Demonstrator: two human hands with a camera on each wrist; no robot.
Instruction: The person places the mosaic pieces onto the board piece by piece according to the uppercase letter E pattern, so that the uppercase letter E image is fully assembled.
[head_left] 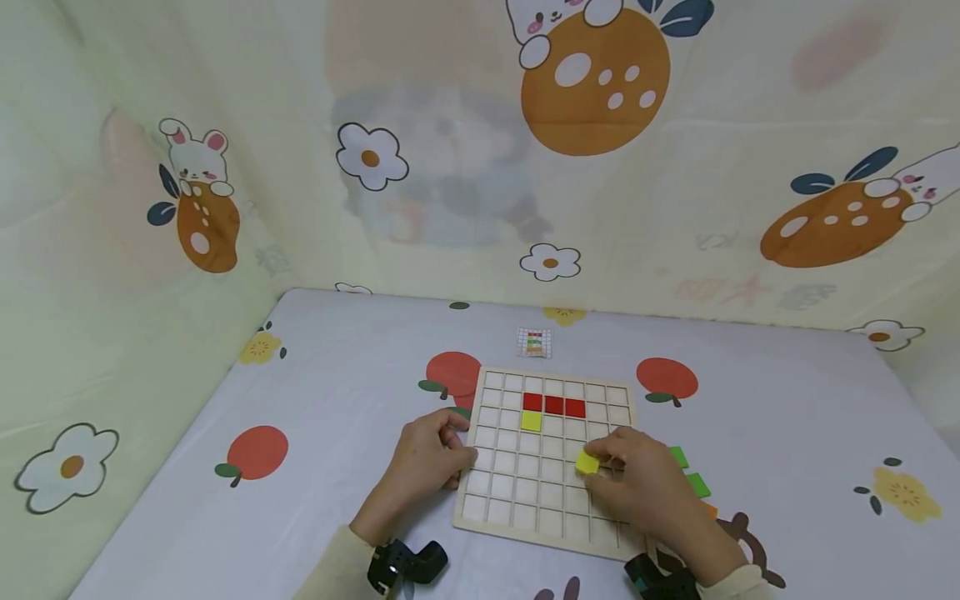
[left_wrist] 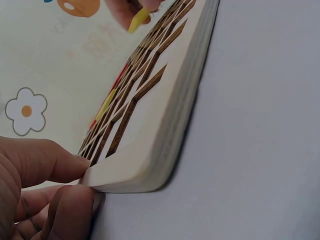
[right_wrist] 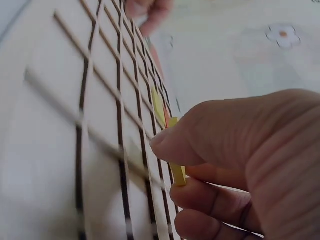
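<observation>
A wooden grid board (head_left: 551,495) with square white cells lies on the table. Three red tiles (head_left: 554,405) sit in a row in its second row from the far edge, and one yellow tile (head_left: 531,421) lies just below the leftmost red one. My left hand (head_left: 423,450) pinches the board's left edge, the thumb (left_wrist: 60,165) on top and fingers underneath. Over the right half of the board, my right hand (head_left: 647,482) holds another yellow tile (right_wrist: 178,175) between thumb and fingers, raised off the cells.
Green tiles (head_left: 698,485) and an orange tile (head_left: 710,510) lie right of the board, partly behind the right hand. Beyond the far edge is a small card (head_left: 535,342) printed with a coloured grid. A patterned cloth wall (head_left: 450,217) rises behind the table.
</observation>
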